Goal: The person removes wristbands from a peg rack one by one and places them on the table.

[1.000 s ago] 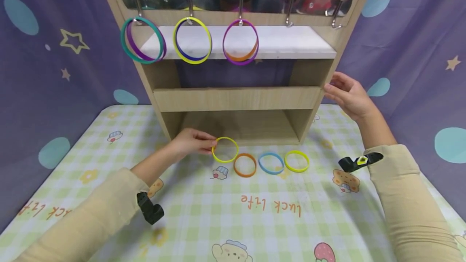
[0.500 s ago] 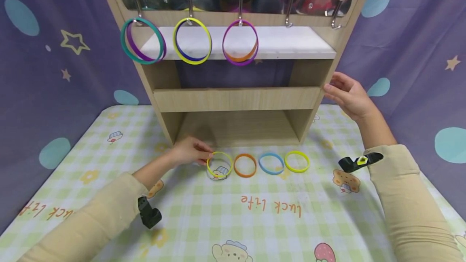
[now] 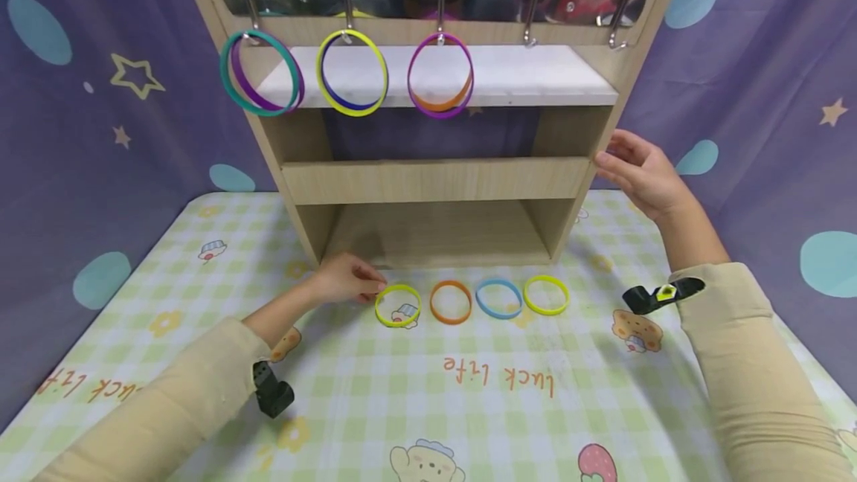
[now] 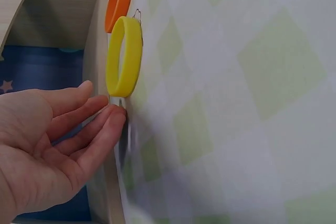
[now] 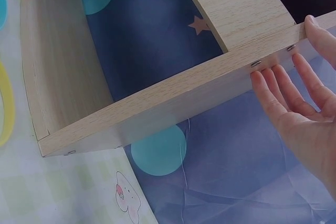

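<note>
- Yellow in colour, a band (image 3: 395, 325) lies flat on the checked tablecloth (image 3: 375, 415) at the centre of the head view, beside the fingertips of the left hand (image 3: 344, 279), whose fingers are relaxed.
- Rightward from it in the same view, an orange band (image 3: 451, 321), a blue band (image 3: 499, 316) and a second yellow band (image 3: 546, 312) make a row in front of the wooden rack (image 3: 435, 181).
- Across the top of the head view, a metal strip (image 3: 395, 1) carries five hooks. Teal and purple bands hang on the leftmost, yellow and dark blue on the next, purple and orange on the middle one.
- Right of centre in the head view, the right hand (image 3: 643, 178) touches the rack's side, its fingers loose.
- Left wrist view: the left hand, at lower left, has its thumb and fingers apart, released, just below the first yellow band. Whether a fingertip touches it, I cannot tell. The orange band sits above, near the top edge.
- Right wrist view: the right hand, at the right edge, lays its thumb on the side board's front edge and near-straight fingertips against its outer face.
</note>
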Available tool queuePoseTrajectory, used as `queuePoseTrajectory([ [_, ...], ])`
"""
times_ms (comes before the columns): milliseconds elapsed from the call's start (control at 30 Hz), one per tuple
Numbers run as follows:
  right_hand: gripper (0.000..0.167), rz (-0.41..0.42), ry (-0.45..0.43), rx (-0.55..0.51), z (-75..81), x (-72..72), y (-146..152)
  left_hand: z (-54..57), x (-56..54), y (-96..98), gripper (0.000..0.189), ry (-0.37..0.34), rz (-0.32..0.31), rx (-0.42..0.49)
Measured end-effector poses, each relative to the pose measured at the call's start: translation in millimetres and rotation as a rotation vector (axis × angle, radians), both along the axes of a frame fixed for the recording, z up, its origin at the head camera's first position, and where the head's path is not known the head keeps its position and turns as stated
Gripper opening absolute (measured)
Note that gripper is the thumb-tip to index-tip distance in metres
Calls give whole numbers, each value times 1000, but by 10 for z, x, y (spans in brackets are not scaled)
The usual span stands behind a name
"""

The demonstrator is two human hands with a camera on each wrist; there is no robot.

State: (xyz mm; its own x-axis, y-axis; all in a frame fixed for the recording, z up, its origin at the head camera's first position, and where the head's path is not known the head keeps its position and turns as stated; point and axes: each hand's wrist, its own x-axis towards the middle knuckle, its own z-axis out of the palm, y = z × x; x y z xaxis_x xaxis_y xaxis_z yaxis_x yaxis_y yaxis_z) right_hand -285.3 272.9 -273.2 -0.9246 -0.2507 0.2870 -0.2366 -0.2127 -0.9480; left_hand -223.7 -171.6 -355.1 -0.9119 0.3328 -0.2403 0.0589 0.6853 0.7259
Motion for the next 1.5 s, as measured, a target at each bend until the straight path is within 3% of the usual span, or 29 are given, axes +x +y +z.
queuePoseTrajectory([
  [433,29,9,4,13,-1,3,-1,262,-52,-45,31,83,-21,-64],
  [833,30,19,14,-7,-33,5,18,663,-80,280,29,185,-26,15],
  [1000,30,20,17,-2,-18,-9,3,881,-73,449,28,241,-3,145],
  [1167,29,16,4,-2,-16,8,11,1102,-60,614,29,239,59,320],
  [1400,29,16,11,-6,-22,-4,4,1333,-7,755,31,247,183,646],
  [1500,29,16,16,-6,-20,-8,-2,1405,14,804,32,207,225,827],
])
